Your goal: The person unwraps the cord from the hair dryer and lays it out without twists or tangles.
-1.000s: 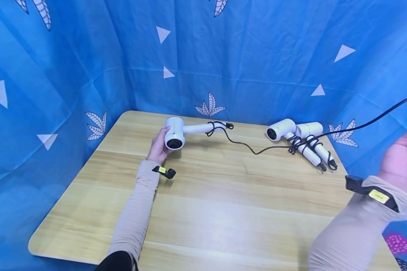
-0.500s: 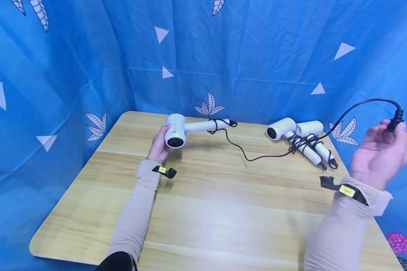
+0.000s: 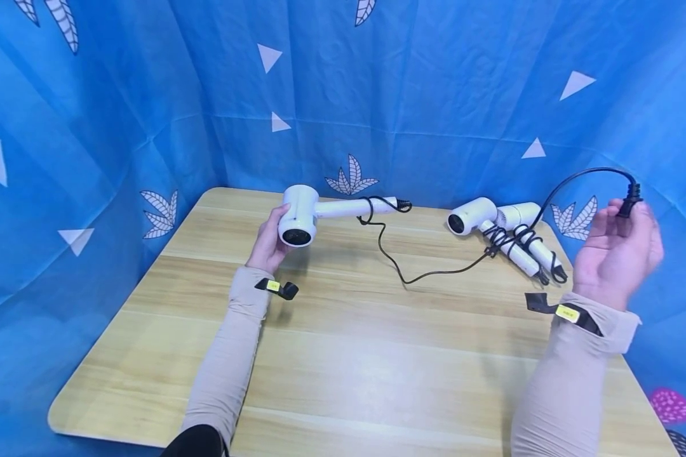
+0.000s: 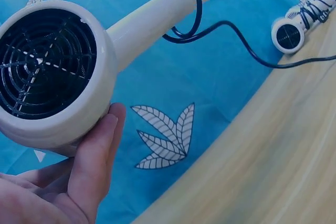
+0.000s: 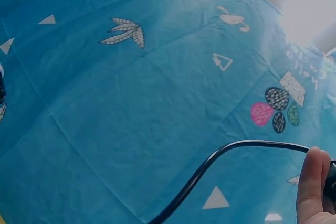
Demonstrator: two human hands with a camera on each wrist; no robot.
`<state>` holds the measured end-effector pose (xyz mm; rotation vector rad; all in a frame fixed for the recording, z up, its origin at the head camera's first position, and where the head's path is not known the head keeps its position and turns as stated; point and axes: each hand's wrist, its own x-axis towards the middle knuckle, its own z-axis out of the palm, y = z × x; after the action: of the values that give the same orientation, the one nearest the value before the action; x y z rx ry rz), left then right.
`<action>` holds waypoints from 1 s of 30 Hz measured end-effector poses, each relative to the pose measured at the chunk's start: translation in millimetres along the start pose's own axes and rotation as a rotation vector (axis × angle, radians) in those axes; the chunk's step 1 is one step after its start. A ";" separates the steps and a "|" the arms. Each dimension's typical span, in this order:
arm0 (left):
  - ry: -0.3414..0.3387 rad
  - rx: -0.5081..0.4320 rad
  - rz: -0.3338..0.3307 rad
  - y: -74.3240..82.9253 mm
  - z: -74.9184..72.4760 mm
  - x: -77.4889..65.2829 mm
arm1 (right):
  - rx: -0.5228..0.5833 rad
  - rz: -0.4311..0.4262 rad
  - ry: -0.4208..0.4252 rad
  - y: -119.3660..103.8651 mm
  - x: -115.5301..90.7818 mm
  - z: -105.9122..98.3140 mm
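My left hand (image 3: 269, 246) grips a white hair dryer (image 3: 298, 212) by its barrel, its handle pointing right. In the left wrist view the dark round grille (image 4: 47, 64) of the hair dryer faces the camera, and the thumb and fingers (image 4: 97, 161) press against the barrel's side. A black cord (image 3: 434, 274) loops loosely round the handle's end, then sags across toward the right. At its far end, my right hand (image 3: 614, 254) pinches the black plug (image 3: 629, 202), raised above the table's right side. Only fingertips and part of the plug show in the right wrist view.
Two more white hair dryers (image 3: 473, 216) lie side by side at the table's back right, cords wound round their handles. The held cord passes over or beside them. Blue patterned curtain (image 3: 377, 76) encloses the wooden table (image 3: 343, 355) behind and at both sides.
My right hand has swung inward from the far right, bringing the plug into view. The cord hangs slacker and lower. My left hand has shifted the hair dryer slightly up and right.
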<state>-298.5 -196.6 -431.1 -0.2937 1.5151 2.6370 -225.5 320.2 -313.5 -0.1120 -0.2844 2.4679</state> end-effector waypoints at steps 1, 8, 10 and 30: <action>-0.002 0.009 0.001 0.6 0.8 -0.8 | -0.001 0.009 -0.004 0.4 0.4 -0.8; -0.065 0.036 0.005 3.2 4.0 -3.3 | -0.020 0.048 -0.009 1.9 2.9 -4.6; -0.083 0.046 0.008 3.7 4.0 -4.1 | -0.027 0.052 -0.009 3.1 3.0 -4.7; -0.139 0.059 0.007 6.1 1.8 -6.5 | -0.156 0.074 -0.177 38.1 -1.6 -10.4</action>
<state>-293.4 -198.0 -423.7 -0.0992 1.5478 2.5526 -245.4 291.7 -332.4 0.0319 -0.5586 2.5305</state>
